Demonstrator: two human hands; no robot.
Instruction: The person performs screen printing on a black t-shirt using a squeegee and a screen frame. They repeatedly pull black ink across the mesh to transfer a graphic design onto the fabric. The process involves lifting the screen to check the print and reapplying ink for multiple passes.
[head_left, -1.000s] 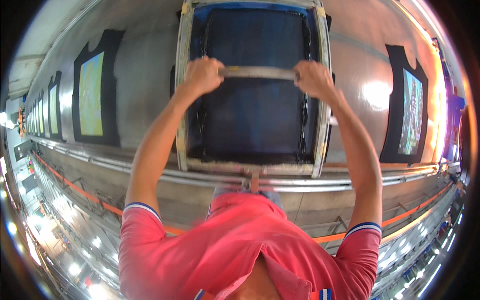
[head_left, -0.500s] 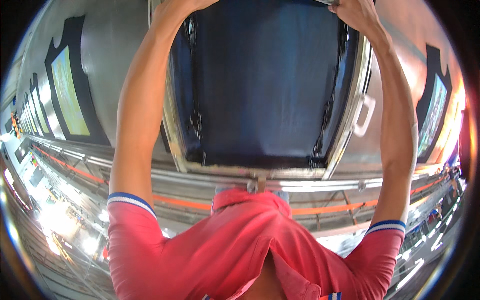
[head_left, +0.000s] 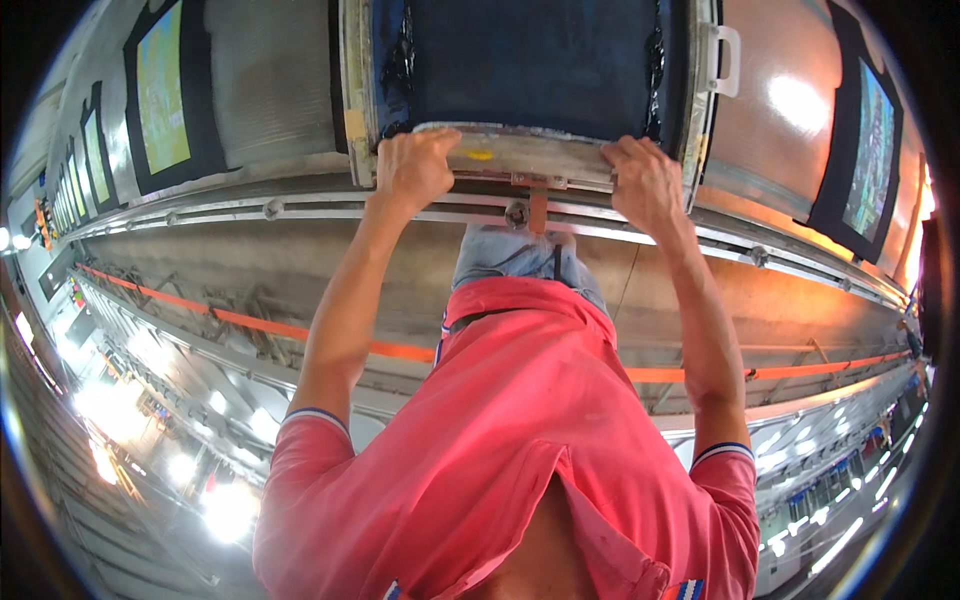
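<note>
A long, pale squeegee (head_left: 530, 157) with a yellow smear lies crosswise at the near end of a screen-printing frame (head_left: 354, 90). My left hand (head_left: 415, 170) is closed round its left end, and my right hand (head_left: 648, 178) grips the right end. The squeegee's lower edge is hidden from me. Beyond it stretches the frame's dark blue mesh (head_left: 530, 70), with glossy black ink streaks (head_left: 655, 75) along both sides. Whatever lies under the screen is hidden.
A white handle (head_left: 727, 60) juts from the frame's right side. Black garment pieces with printed panels lie on the metal table to the left (head_left: 165, 90) and right (head_left: 868, 150). Along the table's near edge, close to my body, runs a metal rail (head_left: 440, 212); an orange bar (head_left: 300, 333) is lower down.
Both hands have come from the far part of the screen toward my body, bringing the squeegee to the near end. My elbows are more bent, and the view has shifted.
</note>
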